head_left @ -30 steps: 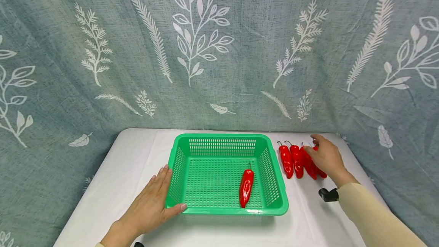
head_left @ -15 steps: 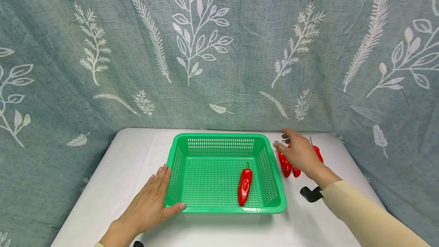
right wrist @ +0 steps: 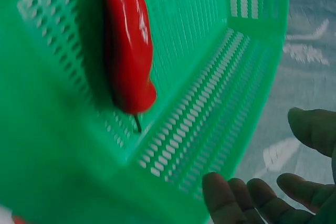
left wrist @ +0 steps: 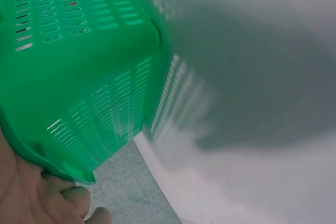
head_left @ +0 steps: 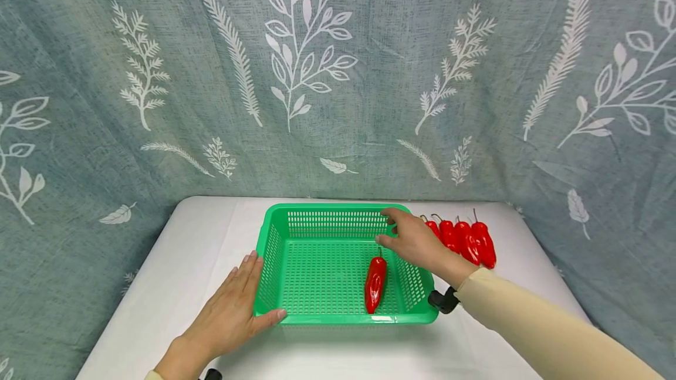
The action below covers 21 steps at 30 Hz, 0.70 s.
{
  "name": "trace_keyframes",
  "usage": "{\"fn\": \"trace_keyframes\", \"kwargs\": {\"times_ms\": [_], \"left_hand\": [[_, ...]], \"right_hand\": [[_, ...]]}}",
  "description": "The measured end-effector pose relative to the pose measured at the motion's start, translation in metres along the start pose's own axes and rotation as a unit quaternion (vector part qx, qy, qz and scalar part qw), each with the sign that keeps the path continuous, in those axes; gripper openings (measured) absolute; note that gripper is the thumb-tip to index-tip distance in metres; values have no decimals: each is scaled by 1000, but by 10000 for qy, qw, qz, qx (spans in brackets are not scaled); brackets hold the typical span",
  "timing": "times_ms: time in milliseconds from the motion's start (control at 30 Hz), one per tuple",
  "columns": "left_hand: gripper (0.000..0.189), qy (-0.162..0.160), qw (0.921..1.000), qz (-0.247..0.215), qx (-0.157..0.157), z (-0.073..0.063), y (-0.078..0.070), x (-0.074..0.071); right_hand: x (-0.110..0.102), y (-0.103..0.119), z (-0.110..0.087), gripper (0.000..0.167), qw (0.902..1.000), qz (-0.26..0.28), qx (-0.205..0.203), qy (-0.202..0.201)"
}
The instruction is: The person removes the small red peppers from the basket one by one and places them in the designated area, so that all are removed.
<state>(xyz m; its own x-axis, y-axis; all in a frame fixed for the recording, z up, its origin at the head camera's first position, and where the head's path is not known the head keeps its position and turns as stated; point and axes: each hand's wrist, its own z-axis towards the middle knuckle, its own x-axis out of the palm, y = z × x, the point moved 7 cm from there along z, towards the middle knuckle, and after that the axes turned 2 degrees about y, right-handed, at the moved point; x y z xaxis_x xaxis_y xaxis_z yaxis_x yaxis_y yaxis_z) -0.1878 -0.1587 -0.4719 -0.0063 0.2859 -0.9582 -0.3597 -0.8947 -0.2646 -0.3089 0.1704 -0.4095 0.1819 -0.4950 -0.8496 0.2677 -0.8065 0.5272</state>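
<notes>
A green plastic basket with slotted walls stands on the table, holding one red chili pepper at its right side. My left hand rests against the basket's left side, fingers straight, its thumb over the front left rim. In the left wrist view the palm lies along the basket's rim. Above the basket's right back part hovers my right hand. Its thumb and fingers stand apart with nothing between them, and the right wrist view shows the red pepper below, not touched.
Several more red peppers lie side by side on the white tablecloth, right of the basket and partly behind the right forearm. A grey-green patterned curtain hangs right behind the table's back edge.
My right hand has moved left, from over the row of peppers at the right to above the basket. The left hand has stayed on the basket. The pepper inside the basket lies unchanged.
</notes>
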Motion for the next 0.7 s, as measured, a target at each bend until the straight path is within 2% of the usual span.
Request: {"fn": "trace_keyframes", "kwargs": {"times_ms": [100, 300, 433, 700], "left_hand": [[112, 37, 10000, -41, -35, 0, 1, 1], [114, 73, 9998, -156, -50, 2, 2, 3], [114, 62, 9999, -145, -42, 2, 1, 2], [113, 39, 9999, -106, -49, 0, 2, 1]], "right_hand": [[13, 6, 3, 62, 9998, -6, -8, 200], [35, 4, 4, 64, 9982, 116, 43, 579], [40, 3, 4, 66, 9965, 368, 3, 755], [47, -2, 8, 67, 9924, 474, 122, 1127]]}}
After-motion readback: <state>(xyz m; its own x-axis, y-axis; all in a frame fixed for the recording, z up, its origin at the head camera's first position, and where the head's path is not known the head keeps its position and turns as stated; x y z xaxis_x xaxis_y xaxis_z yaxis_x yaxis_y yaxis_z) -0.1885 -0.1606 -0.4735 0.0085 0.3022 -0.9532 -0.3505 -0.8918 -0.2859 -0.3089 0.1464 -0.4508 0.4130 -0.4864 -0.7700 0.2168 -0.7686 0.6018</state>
